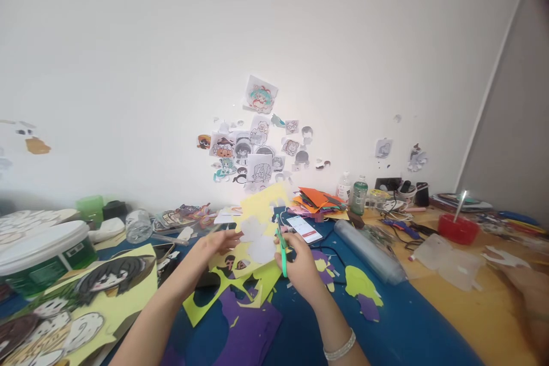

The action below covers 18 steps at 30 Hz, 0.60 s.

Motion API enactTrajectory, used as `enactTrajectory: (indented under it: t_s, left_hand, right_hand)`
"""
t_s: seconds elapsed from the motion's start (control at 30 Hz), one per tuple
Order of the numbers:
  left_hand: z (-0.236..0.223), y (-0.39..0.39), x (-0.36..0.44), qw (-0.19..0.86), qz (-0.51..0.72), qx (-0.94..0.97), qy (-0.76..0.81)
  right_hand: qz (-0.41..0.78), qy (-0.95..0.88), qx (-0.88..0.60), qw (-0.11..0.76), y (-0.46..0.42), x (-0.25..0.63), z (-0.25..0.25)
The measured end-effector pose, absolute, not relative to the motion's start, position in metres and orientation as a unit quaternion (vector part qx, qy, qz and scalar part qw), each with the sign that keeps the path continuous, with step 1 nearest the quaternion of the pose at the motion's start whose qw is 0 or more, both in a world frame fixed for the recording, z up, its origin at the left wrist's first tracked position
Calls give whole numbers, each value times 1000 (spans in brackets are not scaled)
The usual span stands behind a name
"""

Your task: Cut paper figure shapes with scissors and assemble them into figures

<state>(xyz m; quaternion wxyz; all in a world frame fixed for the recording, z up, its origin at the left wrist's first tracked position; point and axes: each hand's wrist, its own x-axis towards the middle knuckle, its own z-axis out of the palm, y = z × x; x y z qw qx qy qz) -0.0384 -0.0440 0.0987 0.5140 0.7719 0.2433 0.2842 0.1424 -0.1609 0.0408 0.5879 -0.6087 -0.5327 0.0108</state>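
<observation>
In the middle of the head view, my left hand (222, 241) holds the left side of a pale yellow paper sheet (259, 205), fingers at its edge. A white paper cutout (261, 246) lies against that sheet. Green-handled scissors (283, 257) are gripped in my right hand (299, 258), their blades pointing up along the sheet's right side. Whether the blades are apart is hard to see. Below my hands lie yellow-green paper scraps (206, 297) with round holes cut out and a purple paper sheet (249, 331).
A white-lidded green tub (43, 249) and yellow sheets with cartoon drawings (109, 280) stand left. Right are a phone (304, 230), a clear plastic roll (369, 251) and a red bowl (458, 230). Another person's hand (521, 289) shows at the right edge.
</observation>
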Motion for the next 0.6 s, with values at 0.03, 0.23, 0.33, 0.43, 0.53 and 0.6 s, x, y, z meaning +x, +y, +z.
enactTrajectory:
  t_s: [0.03, 0.23, 0.33, 0.43, 0.53, 0.6]
  left_hand:
    - [100, -45, -38, 501, 265, 783, 257]
    - [101, -43, -41, 622, 305, 688, 214]
    - [105, -41, -48, 701, 320, 621, 142]
    - [105, -43, -53, 703, 310, 625, 135]
    - [96, -46, -55, 672, 273, 672, 152]
    - [88, -47, -55, 641, 270, 698, 170]
  right_hand:
    - [8, -532, -613, 584, -161, 142, 41]
    - [9, -531, -614, 584, -160, 142, 41]
    - [36, -527, -595, 606, -160, 144, 40]
    - [73, -524, -581, 619, -160, 144, 39]
    - [98, -530, -575, 615, -163, 144, 41]
    - [105, -542, -573, 606, -165, 143, 43]
